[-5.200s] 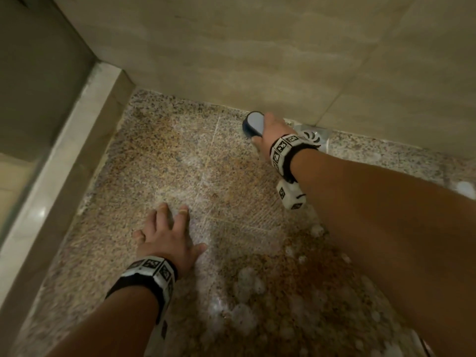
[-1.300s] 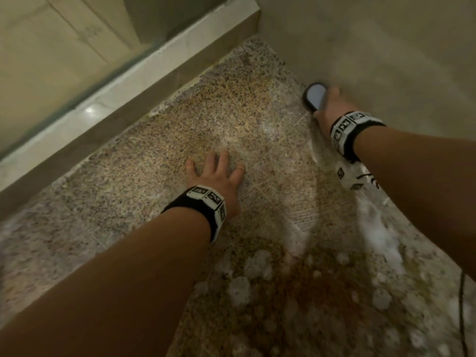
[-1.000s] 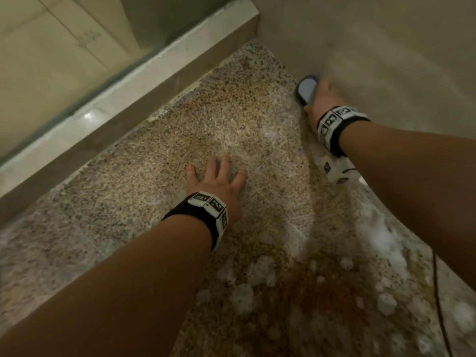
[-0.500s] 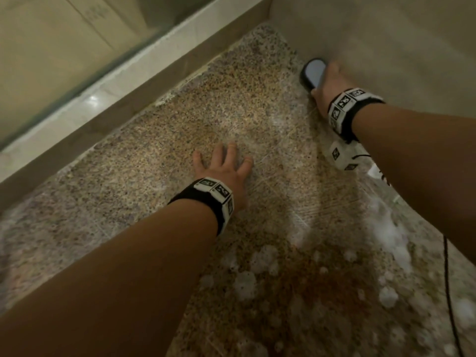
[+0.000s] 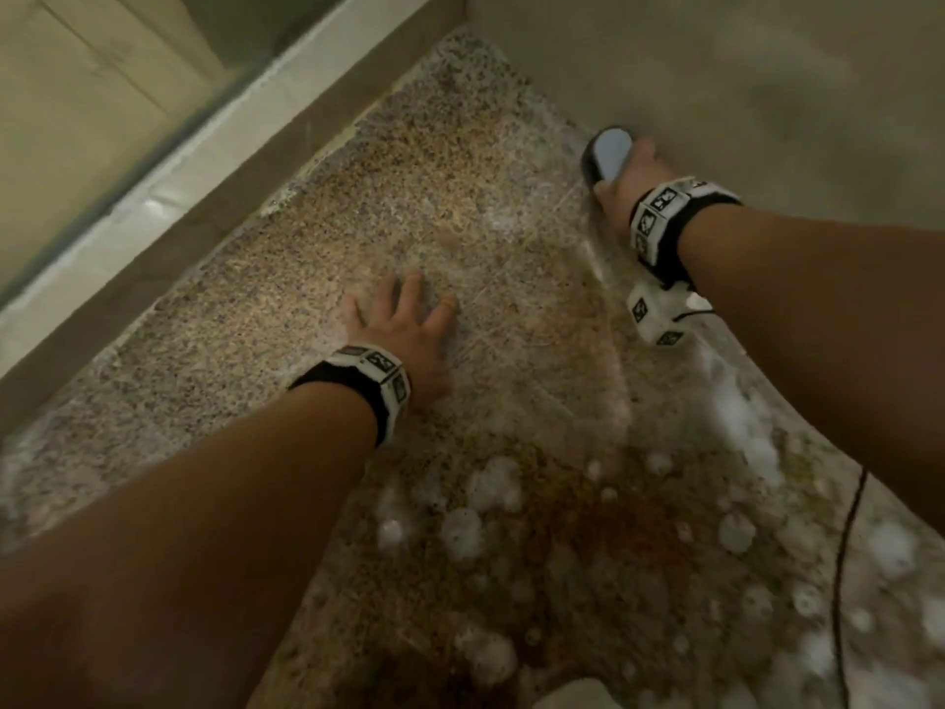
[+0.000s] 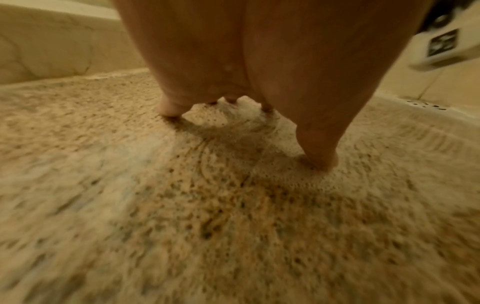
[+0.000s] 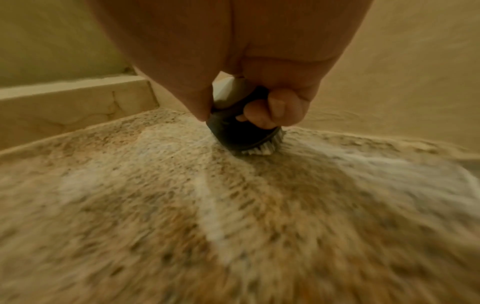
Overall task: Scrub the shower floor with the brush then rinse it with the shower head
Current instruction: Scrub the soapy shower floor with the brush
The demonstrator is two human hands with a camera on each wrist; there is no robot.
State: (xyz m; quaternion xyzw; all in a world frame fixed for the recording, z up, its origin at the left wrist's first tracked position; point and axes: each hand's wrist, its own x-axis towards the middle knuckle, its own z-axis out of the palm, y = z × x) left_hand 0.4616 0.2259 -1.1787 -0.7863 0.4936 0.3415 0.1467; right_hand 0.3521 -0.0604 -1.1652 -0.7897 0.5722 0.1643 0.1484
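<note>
head view: right hand (image 5: 626, 184) grips the brush (image 5: 606, 153) on the shower floor (image 5: 460, 197) beside the wall (image 5: 716, 69). left hand (image 5: 404, 335) rests spread flat; foam clumps (image 5: 491, 483) lie near.

Two hands (image 5: 404, 330) (image 5: 631, 181), one brush (image 5: 606, 153), two wristbands (image 5: 376, 376) (image 5: 665, 217).

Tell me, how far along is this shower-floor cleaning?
Partly scrubbed: white soap foam and brush streaks cover the speckled stone shower floor. In hand: the right hand grips the dark round scrub brush, bristles down by the beige wall, while the left hand rests on the floor. Rinsing remains; no shower head is visible.
</note>
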